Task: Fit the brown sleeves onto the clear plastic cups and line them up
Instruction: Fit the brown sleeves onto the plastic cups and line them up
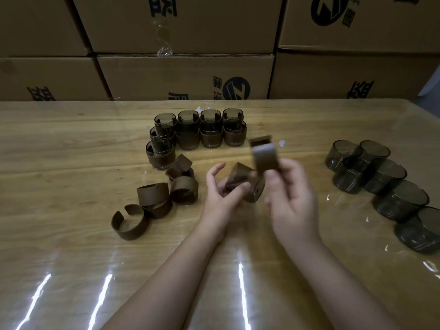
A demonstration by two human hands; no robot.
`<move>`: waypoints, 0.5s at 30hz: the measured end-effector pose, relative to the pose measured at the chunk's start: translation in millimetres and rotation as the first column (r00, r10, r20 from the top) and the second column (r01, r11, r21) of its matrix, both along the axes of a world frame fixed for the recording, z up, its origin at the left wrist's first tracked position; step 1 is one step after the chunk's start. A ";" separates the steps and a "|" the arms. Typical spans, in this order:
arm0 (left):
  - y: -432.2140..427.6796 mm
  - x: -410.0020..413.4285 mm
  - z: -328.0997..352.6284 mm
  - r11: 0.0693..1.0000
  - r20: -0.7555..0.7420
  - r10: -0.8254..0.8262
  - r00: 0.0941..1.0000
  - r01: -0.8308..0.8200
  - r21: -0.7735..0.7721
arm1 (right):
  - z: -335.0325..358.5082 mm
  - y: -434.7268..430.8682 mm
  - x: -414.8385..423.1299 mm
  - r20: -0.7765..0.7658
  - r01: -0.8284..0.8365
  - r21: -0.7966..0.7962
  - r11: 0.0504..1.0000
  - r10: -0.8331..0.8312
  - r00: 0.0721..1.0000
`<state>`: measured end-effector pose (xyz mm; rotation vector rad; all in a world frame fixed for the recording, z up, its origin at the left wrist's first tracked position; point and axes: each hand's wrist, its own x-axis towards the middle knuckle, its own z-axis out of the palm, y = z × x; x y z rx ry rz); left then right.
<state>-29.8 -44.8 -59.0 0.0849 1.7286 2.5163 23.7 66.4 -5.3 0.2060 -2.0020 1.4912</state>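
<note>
The left hand [222, 191] holds a clear cup [247, 184] tipped on its side above the table [71, 144], thumb and curled fingers round it. The right hand [289, 196], blurred, pinches a brown sleeve [265, 157] between thumb and fingers just above the cup. At the far middle of the table stand the sleeved cups [195, 131] in rows, touching. Loose sleeves [164, 194] lie in a heap left of the hands. Bare cups [378, 175] sit clustered at the right. Cardboard boxes [185, 55] are stacked behind the table
</note>
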 end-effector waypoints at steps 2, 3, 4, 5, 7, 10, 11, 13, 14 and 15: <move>-0.5 0.6 -0.3 0.999 -0.018 -0.021 1.000 0.020 -0.043 | -13.5 16.6 -2.2 -0.012 0.172 -0.155 0.973 -0.176 0.984; -1.0 -0.4 -2.1 0.999 -0.012 -0.025 1.000 0.024 -0.045 | -19.0 23.7 -4.3 0.028 0.223 -0.219 0.950 -0.223 0.975; -1.4 -2.3 -3.7 0.999 0.006 -0.035 0.999 0.036 -0.033 | -23.3 29.0 -7.2 0.100 0.256 -0.297 0.920 -0.237 0.966; -1.6 -2.8 -3.4 0.999 0.024 -0.033 0.999 0.034 -0.042 | -26.6 32.4 -10.0 0.189 0.277 -0.383 0.881 -0.219 0.957; -1.4 -2.9 -2.7 0.999 0.055 -0.022 0.998 0.025 -0.045 | -33.7 37.1 -15.9 0.340 0.274 -0.540 0.796 -0.092 0.936; -0.7 -0.6 1.1 1.000 0.078 -0.015 0.997 0.017 -0.018 | -41.2 38.9 -21.7 0.392 0.125 -0.654 0.746 0.193 0.900; 0.3 -0.2 2.8 0.999 0.071 -0.010 0.997 0.013 -0.030 | -42.6 38.7 -23.7 0.368 0.071 -0.656 0.752 0.236 0.899; 1.5 -0.3 3.1 0.999 0.043 -0.012 0.999 0.014 -0.050 | -43.9 36.9 -25.5 0.296 -0.023 -0.652 0.758 0.283 0.912; 1.7 -1.1 3.1 0.999 0.040 -0.014 0.999 0.016 -0.048 | -44.9 35.6 -26.2 0.266 -0.054 -0.653 0.755 0.296 0.917; 1.6 -1.5 3.7 0.999 0.047 -0.028 0.998 0.029 -0.033 | -45.8 34.1 -26.7 0.255 -0.068 -0.642 0.763 0.297 0.920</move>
